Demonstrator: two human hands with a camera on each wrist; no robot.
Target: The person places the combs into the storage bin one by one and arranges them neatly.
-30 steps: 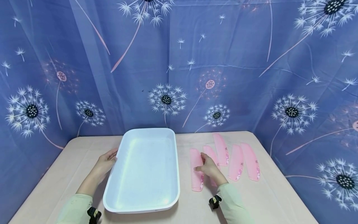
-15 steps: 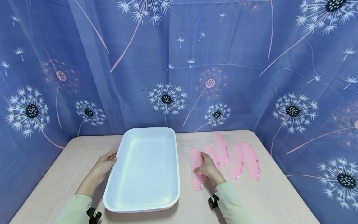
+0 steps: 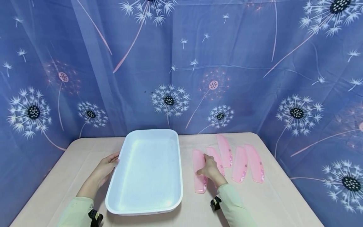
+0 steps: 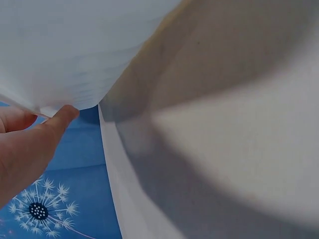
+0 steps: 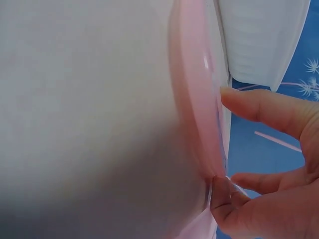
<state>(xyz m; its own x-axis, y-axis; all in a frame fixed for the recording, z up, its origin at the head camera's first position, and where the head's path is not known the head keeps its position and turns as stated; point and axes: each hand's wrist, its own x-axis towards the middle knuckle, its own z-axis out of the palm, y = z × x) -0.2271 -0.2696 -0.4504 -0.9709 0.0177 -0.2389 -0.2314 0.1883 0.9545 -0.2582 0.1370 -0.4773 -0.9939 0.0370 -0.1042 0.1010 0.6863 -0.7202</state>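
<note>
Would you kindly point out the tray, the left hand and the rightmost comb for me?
Tray (image 3: 146, 170): head view, on its bare inner floor.
Left hand (image 3: 106, 165): head view, on the back of the hand.
Rightmost comb (image 3: 254, 164): head view, mid-body.

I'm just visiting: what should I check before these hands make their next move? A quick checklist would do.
1. Tray has room: ok, nothing shows inside it.
2. Left hand at the tray: ok, its fingers touch the left side.
3. Right hand at a comb: ok, its thumb and fingers are at the leftmost comb, nearest the tray.
4. Firm grip on that comb: cannot tell; the views don't settle it.
5. Neighbouring comb fully in sight: not ok, the right hand partly hides it in the head view.
</note>
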